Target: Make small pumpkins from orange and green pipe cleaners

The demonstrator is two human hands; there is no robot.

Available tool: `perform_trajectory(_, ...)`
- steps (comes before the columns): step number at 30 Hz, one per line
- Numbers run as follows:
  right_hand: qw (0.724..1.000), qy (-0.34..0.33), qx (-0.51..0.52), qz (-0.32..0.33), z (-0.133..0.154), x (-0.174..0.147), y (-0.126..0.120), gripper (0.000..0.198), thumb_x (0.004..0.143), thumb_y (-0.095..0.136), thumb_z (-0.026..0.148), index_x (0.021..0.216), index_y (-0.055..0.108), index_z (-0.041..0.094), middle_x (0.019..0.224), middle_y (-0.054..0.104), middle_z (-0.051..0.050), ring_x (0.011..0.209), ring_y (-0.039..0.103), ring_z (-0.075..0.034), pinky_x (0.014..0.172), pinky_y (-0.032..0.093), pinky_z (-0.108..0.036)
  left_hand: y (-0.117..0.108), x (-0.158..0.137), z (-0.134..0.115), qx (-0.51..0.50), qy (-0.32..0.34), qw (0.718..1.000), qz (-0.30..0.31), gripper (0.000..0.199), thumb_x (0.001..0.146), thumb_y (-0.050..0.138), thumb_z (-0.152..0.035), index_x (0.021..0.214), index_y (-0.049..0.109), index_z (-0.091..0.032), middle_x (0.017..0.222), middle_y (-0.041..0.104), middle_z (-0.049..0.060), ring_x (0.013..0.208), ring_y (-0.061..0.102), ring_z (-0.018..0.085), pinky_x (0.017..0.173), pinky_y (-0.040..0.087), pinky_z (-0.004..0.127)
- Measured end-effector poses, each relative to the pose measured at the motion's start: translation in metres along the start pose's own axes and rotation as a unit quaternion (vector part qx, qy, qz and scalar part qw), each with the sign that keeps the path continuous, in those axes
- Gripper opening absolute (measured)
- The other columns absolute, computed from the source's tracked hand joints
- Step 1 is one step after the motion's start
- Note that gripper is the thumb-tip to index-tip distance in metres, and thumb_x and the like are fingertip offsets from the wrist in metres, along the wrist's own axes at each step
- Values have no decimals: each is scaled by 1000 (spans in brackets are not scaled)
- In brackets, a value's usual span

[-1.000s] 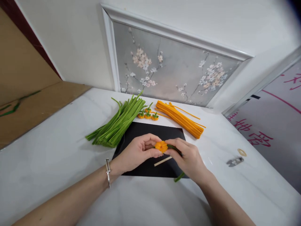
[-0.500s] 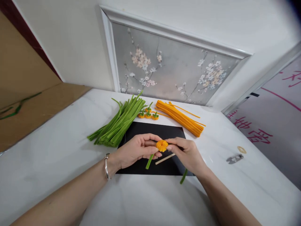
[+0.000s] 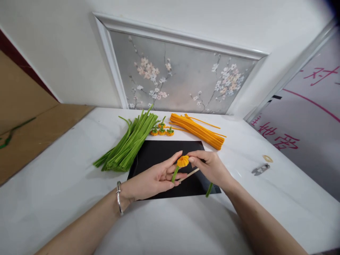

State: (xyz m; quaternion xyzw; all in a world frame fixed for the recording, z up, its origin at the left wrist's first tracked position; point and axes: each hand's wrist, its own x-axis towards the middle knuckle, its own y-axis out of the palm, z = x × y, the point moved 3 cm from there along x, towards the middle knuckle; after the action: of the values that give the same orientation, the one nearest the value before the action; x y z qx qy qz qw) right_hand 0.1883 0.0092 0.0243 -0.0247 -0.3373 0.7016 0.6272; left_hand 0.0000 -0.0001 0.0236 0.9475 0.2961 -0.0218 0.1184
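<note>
A small orange pipe-cleaner pumpkin (image 3: 182,161) with a green pipe-cleaner stem (image 3: 175,174) is held over the black mat (image 3: 164,150). My right hand (image 3: 209,166) pinches the pumpkin's right edge between thumb and fingers. Beneath it, my left hand (image 3: 156,177) has the lower stem between its thumb and fingers, with the index finger stretched up beside the pumpkin. A pale thin stick (image 3: 190,174) shows between the hands, partly hidden by the left fingers. From under my right hand a short green piece (image 3: 209,190) pokes out.
Green pipe cleaners (image 3: 130,141) lie bundled at left, orange pipe cleaners (image 3: 198,131) at the back right. Between them stand several finished small pumpkins (image 3: 162,131). Thread snips (image 3: 260,169) and a yellowish ring (image 3: 267,158) lie at right. A framed panel (image 3: 183,78) backs the table.
My left thumb has dropped from the pumpkin down to its stem, and the left index finger has straightened. The pumpkin has tipped and risen slightly. My right hand keeps its pinch.
</note>
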Motion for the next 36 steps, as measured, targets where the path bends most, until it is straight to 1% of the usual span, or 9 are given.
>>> perform_trajectory(5, 999, -4, 31, 24, 2, 1, 5, 19, 90, 55, 26, 93, 73, 22, 84, 74, 0, 73, 67, -14, 66, 53, -23, -1, -2, 2, 53, -16, 998, -10, 84, 88, 55, -7, 150, 6, -37, 152, 36, 11, 131, 47, 21, 109, 34, 39)
perform_trajectory(9, 1000, -9, 16, 17, 7, 0, 3, 17, 89, 56, 22, 95, 72, 23, 82, 73, 1, 71, 67, -14, 67, 52, -23, -6, -5, -2, 24, -29, 999, -14, 87, 81, 67, -11, 148, 19, -39, 153, 34, 9, 127, 51, 24, 103, 41, 40)
perform_trajectory(14, 998, -49, -14, 47, 18, -2, 7, 15, 89, 57, 20, 92, 72, 23, 82, 72, 0, 71, 65, -13, 68, 51, -23, -20, -4, -5, 51, -11, 992, -113, 37, 87, 62, -26, 123, 58, -22, 123, 64, 9, 105, 63, 20, 90, 48, 35)
perform_trajectory(18, 996, -57, -19, 62, 21, -5, 17, 11, 88, 59, 20, 87, 69, 23, 80, 71, 1, 68, 65, -13, 65, 50, -23, -18, -2, -5, 70, -22, 992, -104, 35, 81, 68, -17, 114, 58, -21, 101, 70, 3, 88, 65, 14, 86, 47, 30)
perform_trajectory(21, 995, -54, -79, 26, 21, -7, 22, 9, 89, 59, 24, 85, 67, 22, 78, 69, 0, 68, 63, -13, 63, 48, -24, -12, -1, -5, 67, -30, 993, -95, 36, 82, 66, -17, 117, 55, -22, 99, 70, 2, 87, 65, 14, 82, 47, 29)
perform_trajectory(26, 936, -199, -278, -85, 37, -13, 16, 10, 91, 58, 25, 96, 66, 22, 96, 68, -4, 91, 59, -19, 77, 39, -34, -13, 1, -4, -18, -21, 986, -167, 25, 83, 65, -23, 108, 58, -21, 101, 67, 3, 92, 65, 15, 75, 49, 24)
perform_trajectory(30, 894, -307, -324, -37, 47, -18, 20, 23, 94, 52, 14, 106, 64, 29, 102, 69, 1, 99, 56, -18, 82, 31, -38, -17, -1, -5, -105, -10, 965, -239, 25, 82, 63, -18, 106, 58, -22, 90, 66, -1, 67, 60, 7, 62, 48, 18)
perform_trajectory(33, 879, -332, -343, -15, 47, -20, 28, 18, 95, 52, 18, 105, 63, 29, 101, 69, 2, 101, 55, -17, 83, 29, -40, -15, -2, -6, -98, -20, 962, -254, 26, 82, 59, -18, 109, 59, -21, 79, 63, -2, 50, 48, 4, 49, 40, 16)
perform_trajectory(36, 869, -340, -358, -21, 47, -22, 34, 15, 95, 52, 17, 99, 64, 25, 97, 70, 2, 97, 57, -17, 82, 30, -40, -12, -2, -5, -78, -24, 966, -246, 32, 83, 60, -22, 115, 59, -22, 79, 60, -2, 49, 45, 4, 45, 35, 17)
